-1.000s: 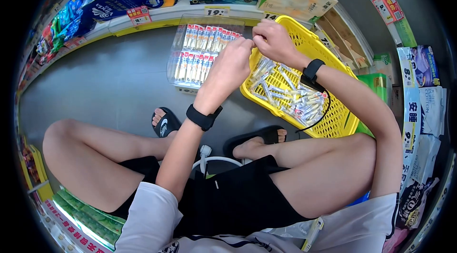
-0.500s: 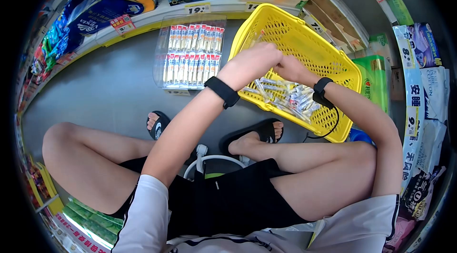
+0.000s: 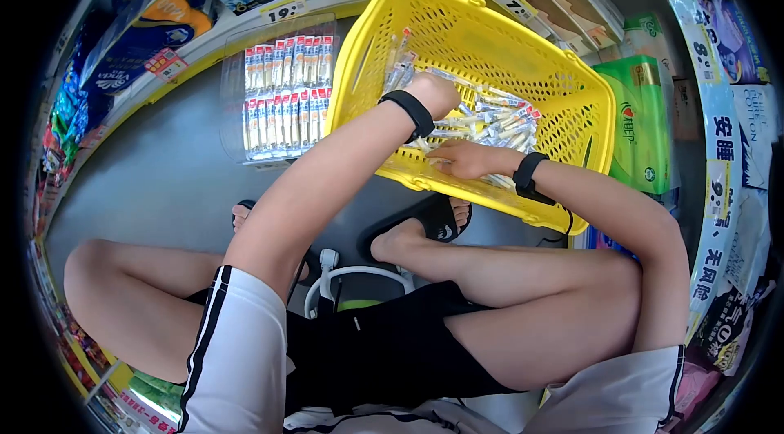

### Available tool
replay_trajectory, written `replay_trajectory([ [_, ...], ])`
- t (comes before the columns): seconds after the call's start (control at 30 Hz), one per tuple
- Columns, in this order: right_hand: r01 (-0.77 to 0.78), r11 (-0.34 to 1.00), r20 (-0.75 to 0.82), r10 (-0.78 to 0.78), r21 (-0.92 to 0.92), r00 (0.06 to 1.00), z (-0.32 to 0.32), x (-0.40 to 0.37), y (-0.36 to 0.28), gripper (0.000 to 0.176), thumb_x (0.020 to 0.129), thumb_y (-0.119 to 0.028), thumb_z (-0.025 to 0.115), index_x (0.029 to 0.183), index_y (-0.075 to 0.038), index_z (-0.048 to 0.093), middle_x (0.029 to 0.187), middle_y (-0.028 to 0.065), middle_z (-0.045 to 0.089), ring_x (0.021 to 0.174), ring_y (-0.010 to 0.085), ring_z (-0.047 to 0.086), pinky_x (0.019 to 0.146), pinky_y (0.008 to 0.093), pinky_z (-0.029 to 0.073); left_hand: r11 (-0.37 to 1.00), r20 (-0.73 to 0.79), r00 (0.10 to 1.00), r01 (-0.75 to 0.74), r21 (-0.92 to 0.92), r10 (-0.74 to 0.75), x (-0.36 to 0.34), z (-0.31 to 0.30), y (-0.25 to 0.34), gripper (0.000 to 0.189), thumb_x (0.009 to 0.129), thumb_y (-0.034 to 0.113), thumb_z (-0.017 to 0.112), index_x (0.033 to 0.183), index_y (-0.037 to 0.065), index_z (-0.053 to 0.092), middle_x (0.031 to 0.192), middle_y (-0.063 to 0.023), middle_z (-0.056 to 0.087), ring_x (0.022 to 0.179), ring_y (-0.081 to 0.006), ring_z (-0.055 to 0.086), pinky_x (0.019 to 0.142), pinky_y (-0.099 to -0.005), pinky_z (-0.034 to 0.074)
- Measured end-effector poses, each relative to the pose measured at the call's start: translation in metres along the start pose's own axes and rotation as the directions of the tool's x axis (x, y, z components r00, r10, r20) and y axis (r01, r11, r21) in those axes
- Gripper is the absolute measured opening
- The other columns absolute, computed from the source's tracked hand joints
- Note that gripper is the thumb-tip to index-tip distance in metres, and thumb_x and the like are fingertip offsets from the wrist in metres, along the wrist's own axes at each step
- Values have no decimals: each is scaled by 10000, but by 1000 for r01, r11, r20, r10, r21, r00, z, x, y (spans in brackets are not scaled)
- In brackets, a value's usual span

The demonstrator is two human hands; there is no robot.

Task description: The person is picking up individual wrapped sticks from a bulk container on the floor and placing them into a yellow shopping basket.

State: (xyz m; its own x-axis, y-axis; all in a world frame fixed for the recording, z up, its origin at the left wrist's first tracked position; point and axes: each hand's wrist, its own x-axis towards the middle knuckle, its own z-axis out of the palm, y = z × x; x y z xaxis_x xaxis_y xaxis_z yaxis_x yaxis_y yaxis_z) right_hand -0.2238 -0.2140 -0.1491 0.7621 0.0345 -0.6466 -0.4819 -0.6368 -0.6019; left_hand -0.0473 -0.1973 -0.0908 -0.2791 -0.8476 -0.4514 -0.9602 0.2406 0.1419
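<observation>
A yellow perforated basket [image 3: 572,83] stands on the floor with many small wrapped sticks [image 3: 506,125] lying loose inside. Within the basket, my left hand [image 3: 437,95] is curled, reaching down among the sticks; what its fingers hold, if anything, is hidden. Close below it, my right hand [image 3: 467,160] is at the near side of the basket, thumb and fingers pinched near some sticks, its grip too small to make out. Left of the basket, a clear box [image 3: 231,120] holds two rows of upright wrapped sticks.
Shelves with tissue packs [image 3: 147,30] and price tags curve round the back and left. A green pack [image 3: 641,124] stands right of the basket. My sandalled feet [image 3: 433,222] and a white-framed stool [image 3: 327,271] are in front, with a cable by the basket.
Both hands have lowered into the basket and moved slightly apart. The basket and clear box appear further left and the view has shifted; more sticks show in the basket.
</observation>
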Motion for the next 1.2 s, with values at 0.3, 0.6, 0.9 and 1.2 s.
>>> replay_trajectory([
  [0.3,-87,994,149,96,-69,984,-12,24,0,580,1022,-392,473,1459,-13,500,1502,244,457,1384,391,446,1156,412,353,999,320,947,26,-32,-14,24,43,-16,297,839,215,726,1109,92,746,1085,-113,748,1001,-336,716,831,-458,576],
  [0.6,-61,993,-85,70,100,994,-26,31,31,465,769,-214,792,1198,-47,724,1042,166,719,993,306,682,870,376,535,995,303,953,42,-89,-13,23,43,-16,268,819,202,714,1060,94,761,1037,-123,753,918,-329,721,787,-431,572],
  [0.9,-165,645,-131,385,746,914,-39,0,37,120,943,-106,667,1002,-4,644,845,81,684,693,139,660,623,298,529,918,494,854,53,-393,163,51,54,-30,478,704,274,857,1133,120,712,1053,-82,729,938,-245,691,779,-419,551],
  [1.2,-214,571,-91,456,793,885,-49,-16,21,305,1038,-331,585,929,-50,632,794,43,654,651,124,590,604,297,482,938,399,910,34,-346,114,24,7,-18,552,768,258,835,1266,140,629,1191,-106,687,1068,-295,652,891,-420,507],
])
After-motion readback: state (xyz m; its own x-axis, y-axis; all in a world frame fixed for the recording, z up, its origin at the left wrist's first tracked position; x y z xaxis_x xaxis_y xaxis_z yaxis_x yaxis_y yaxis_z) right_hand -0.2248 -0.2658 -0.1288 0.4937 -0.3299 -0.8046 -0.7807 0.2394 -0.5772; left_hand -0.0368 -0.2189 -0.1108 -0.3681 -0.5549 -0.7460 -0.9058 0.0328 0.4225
